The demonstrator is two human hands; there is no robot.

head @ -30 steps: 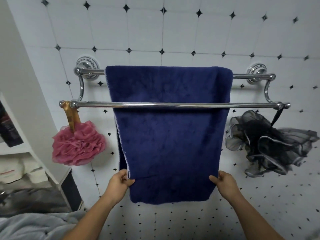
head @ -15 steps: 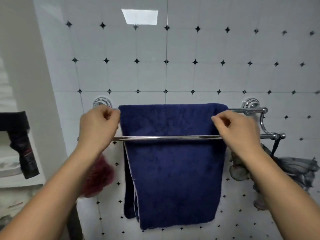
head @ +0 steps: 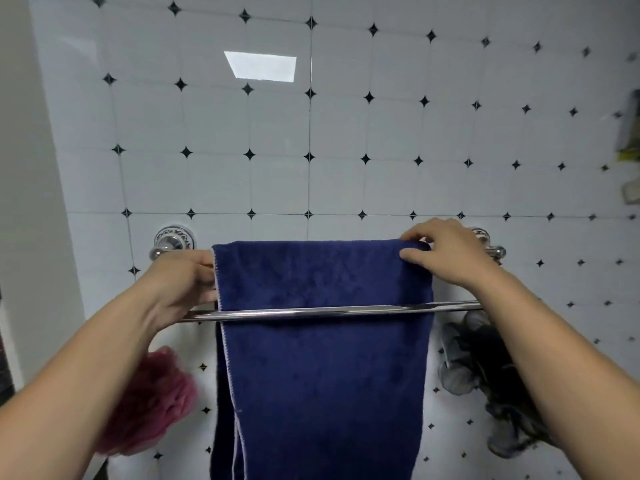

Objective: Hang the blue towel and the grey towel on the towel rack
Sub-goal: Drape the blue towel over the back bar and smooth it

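The blue towel (head: 322, 358) hangs folded over the back bar of the chrome towel rack (head: 325, 310), behind the front bar. My left hand (head: 180, 289) is curled at the towel's upper left edge, beside the back bar. My right hand (head: 446, 251) pinches the towel's upper right corner between thumb and fingers on top of the back bar. The grey towel is not in view.
A pink bath sponge (head: 152, 403) hangs under the rack's left end and a black mesh sponge (head: 485, 375) under its right end. A white tiled wall (head: 311, 133) with black diamonds is behind. A plain wall (head: 20, 202) borders the left.
Both hands rose from the towel's bottom edge to its top at the back bar. The view tilted upward, and the grey cloth at the lower left left the view.
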